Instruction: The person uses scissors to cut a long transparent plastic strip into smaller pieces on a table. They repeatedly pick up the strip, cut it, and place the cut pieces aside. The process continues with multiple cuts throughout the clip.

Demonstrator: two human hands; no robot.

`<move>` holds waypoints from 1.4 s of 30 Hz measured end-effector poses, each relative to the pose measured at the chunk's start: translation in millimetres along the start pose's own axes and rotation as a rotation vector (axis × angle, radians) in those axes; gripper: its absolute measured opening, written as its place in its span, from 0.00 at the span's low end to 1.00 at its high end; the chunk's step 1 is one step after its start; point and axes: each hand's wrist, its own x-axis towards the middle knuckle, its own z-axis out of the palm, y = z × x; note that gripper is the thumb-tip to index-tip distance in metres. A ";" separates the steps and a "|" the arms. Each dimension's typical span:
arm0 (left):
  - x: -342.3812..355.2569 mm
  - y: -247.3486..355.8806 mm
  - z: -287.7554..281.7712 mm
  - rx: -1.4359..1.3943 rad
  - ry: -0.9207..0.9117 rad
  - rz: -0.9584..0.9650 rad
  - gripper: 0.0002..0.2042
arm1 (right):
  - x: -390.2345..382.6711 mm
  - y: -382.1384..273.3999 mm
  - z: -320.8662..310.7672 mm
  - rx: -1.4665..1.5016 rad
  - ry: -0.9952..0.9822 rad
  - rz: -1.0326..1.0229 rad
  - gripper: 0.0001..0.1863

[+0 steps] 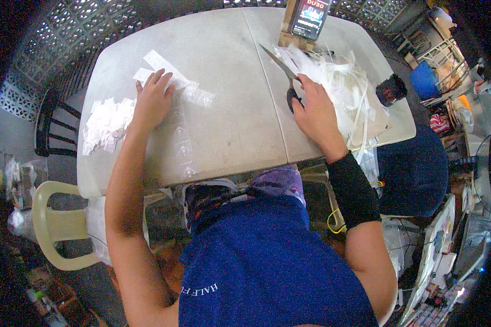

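Observation:
My left hand (154,102) lies on the table with its fingers spread over white strips (190,92). A heap of small cut white pieces (108,121) sits beside its wrist on the left. A see-through strip with faint printed marks (184,143) runs from near that hand toward the table's front edge. My right hand (317,114) rests on the table, its fingers closed on the black handle of a pair of scissors (281,64). The blades point away and to the left, looking nearly closed. Just right of the scissors spreads a loose pile of white strips and scraps (341,82).
A phone (310,20) leans on a brown stand (287,38) at the table's far side. A black cup-like container (390,90) stands near the right edge. Chairs are around the pale table (223,125): a cream one (46,229), a black one (52,122) and a dark blue seat (414,169).

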 end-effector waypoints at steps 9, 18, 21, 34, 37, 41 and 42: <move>-63.5 114.4 -110.7 -0.523 0.191 0.512 0.16 | -13.7 -27.2 -14.8 0.208 0.037 -0.099 0.28; -119.1 187.0 -196.3 -0.981 0.148 0.870 0.10 | -30.4 -43.9 -22.2 0.325 -0.116 -0.204 0.30; -122.1 187.9 -202.0 -1.048 0.123 0.881 0.08 | -34.9 -51.0 -22.8 0.423 -0.150 -0.143 0.31; -125.0 104.4 -153.9 -0.582 -0.187 0.455 0.14 | -63.3 -45.0 -15.3 0.832 -0.073 -0.019 0.31; -142.6 90.7 -109.8 -0.074 -0.230 0.253 0.16 | -68.3 -41.3 -23.7 0.937 -0.131 0.152 0.32; -159.9 74.2 -73.6 0.065 -0.131 0.349 0.16 | -71.5 -41.1 -25.9 0.952 -0.184 0.232 0.34; -164.3 71.3 -70.9 -0.003 -0.109 0.388 0.15 | -72.6 -42.4 -24.7 0.922 -0.171 0.195 0.34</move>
